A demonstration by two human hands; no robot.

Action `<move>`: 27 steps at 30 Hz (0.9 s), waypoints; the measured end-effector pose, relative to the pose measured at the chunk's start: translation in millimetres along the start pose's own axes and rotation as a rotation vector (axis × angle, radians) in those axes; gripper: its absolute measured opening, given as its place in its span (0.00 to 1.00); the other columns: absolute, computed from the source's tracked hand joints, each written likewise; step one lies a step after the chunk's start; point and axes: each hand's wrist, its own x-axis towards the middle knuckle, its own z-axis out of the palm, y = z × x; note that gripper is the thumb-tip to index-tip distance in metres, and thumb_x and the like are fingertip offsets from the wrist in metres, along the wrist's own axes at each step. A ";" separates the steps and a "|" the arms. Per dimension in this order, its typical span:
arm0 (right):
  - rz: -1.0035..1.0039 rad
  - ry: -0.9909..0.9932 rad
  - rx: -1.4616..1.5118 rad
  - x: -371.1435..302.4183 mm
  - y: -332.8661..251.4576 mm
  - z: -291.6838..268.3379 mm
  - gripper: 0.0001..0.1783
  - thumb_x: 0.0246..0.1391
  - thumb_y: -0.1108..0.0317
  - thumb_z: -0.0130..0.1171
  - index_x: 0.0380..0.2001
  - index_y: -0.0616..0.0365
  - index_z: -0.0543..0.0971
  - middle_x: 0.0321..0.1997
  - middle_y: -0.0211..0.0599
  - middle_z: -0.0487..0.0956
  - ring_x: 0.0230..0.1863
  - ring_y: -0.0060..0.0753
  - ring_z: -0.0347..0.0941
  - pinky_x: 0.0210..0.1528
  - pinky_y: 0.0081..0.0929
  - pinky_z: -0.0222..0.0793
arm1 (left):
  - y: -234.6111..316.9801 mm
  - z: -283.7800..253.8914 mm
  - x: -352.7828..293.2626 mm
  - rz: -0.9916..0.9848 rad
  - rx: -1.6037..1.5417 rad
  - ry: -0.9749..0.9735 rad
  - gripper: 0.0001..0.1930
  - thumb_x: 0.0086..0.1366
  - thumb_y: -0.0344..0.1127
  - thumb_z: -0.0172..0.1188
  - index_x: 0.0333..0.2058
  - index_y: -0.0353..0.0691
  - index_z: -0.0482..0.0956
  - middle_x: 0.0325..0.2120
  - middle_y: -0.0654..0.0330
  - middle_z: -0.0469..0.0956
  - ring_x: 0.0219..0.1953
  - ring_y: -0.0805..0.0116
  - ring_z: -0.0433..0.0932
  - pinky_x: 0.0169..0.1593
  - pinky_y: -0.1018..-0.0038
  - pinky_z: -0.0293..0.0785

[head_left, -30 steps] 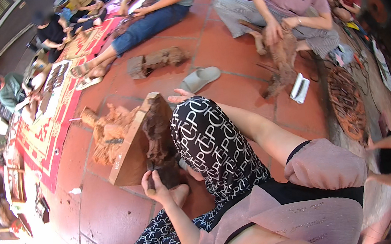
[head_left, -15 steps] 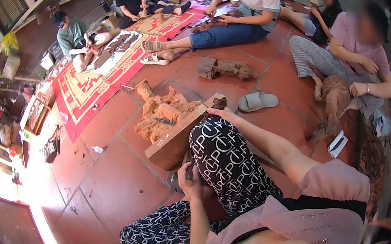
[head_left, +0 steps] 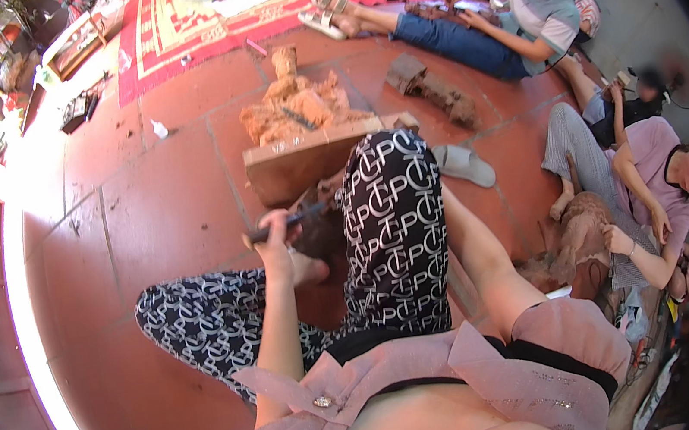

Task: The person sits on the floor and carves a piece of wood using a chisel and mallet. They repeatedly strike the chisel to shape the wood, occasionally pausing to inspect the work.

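Note:
My left hand (head_left: 277, 231) is closed round a chisel (head_left: 303, 217) with a pale wooden handle, its dark shaft pointing right toward my raised knee. Close to its tip, a brown carved wooden piece (head_left: 325, 190) shows partly beside the knee. My right forearm (head_left: 491, 274) passes behind that knee, which hides the hand and anything in it. Beyond my knees a wooden block (head_left: 286, 170) stands in front of an orange-brown carved figure (head_left: 295, 104); a dark tool (head_left: 297, 119) lies on the figure.
A rough carved log (head_left: 433, 90) and a grey slipper (head_left: 464, 166) lie to the right on red tiles. At right a person (head_left: 643, 167) sits by a carved wooden piece (head_left: 585, 222). Another person (head_left: 536, 16) sits at far right. A small white bottle (head_left: 160, 129) and red mat (head_left: 251, 31) are farther off.
The view has turned and tilted downward. My left hand has moved out to the left of the knee, bringing the chisel into sight. My right hand has gone behind the knee.

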 end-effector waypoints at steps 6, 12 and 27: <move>-0.035 -0.041 -0.067 14.2 -22.5 18.2 0.24 0.43 0.68 0.76 0.44 0.61 0.77 0.39 0.31 0.81 0.39 0.24 0.78 0.41 0.26 0.75 | 27.4 -47.5 17.6 -0.065 -0.296 0.206 0.23 0.69 0.55 0.56 0.37 0.36 0.75 0.34 0.56 0.77 0.35 0.58 0.81 0.40 0.61 0.83; -0.084 -0.086 -0.204 32.1 -33.5 27.9 0.25 0.43 0.68 0.76 0.44 0.61 0.77 0.38 0.31 0.81 0.39 0.24 0.78 0.41 0.26 0.75 | 30.0 -46.4 18.8 -0.035 -0.207 0.187 0.21 0.69 0.53 0.56 0.48 0.41 0.73 0.37 0.55 0.79 0.37 0.63 0.81 0.41 0.66 0.82; -0.062 -0.404 -1.194 51.3 -123.0 11.9 0.39 0.39 0.38 0.72 0.51 0.52 0.81 0.44 0.40 0.83 0.47 0.36 0.78 0.48 0.31 0.71 | 33.3 -9.8 27.3 -0.114 -0.267 -0.016 0.19 0.70 0.48 0.55 0.52 0.42 0.73 0.41 0.55 0.80 0.41 0.60 0.81 0.44 0.65 0.83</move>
